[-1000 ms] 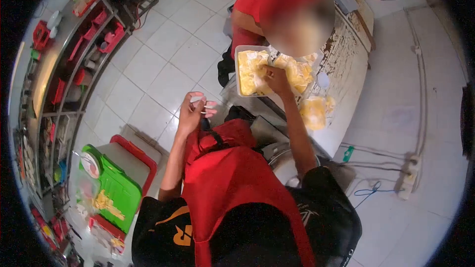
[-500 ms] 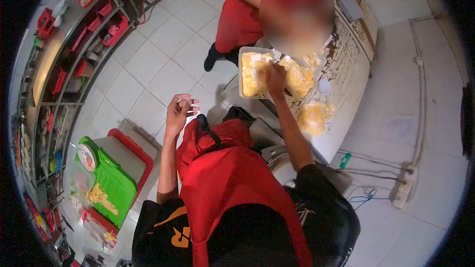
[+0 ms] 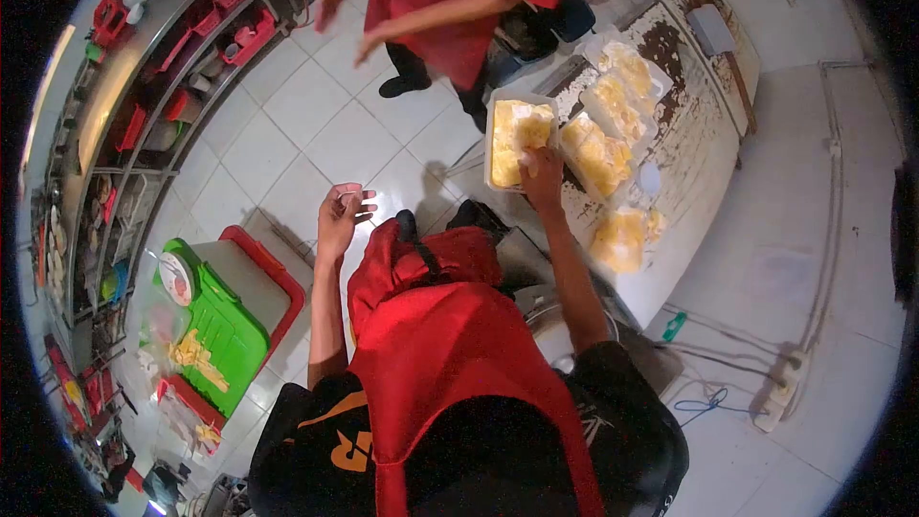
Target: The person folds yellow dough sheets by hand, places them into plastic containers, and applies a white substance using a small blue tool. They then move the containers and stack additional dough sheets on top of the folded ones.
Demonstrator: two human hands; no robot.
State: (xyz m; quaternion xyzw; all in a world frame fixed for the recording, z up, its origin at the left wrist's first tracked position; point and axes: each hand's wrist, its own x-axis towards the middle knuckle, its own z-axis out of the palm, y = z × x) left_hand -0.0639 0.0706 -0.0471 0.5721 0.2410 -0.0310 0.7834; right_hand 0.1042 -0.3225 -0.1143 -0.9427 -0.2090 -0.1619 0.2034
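My right hand (image 3: 543,177) reaches into the near corner of a translucent plastic tub (image 3: 490,139). Its fingers are bent down against yellow food pieces (image 3: 510,124) dusted with white, which fill the tub. What the fingertips hold, if anything, is hidden. Just right of that hand lies a pile of similar yellow pieces (image 3: 595,155) on clear plastic, with a small whitish round lid or dish (image 3: 650,179) beside it. Closer to me is another yellow pile (image 3: 619,241). My left hand (image 3: 342,218) hovers over the tiled floor, fingers loosely curled and apart, holding nothing.
A co-worker in a red apron (image 3: 436,0) stands across from me, both hands out toward the left. The white worktop (image 3: 704,148) has worn, dark patches. At lower left is a box with a green lid (image 3: 230,325); metal shelving (image 3: 158,158) lines the left side.
The co-worker has straightened and moved left, away from the tub, uncovering more yellow food on the worktop. My right hand has shifted down to the tub's near corner. My left hand stays raised.
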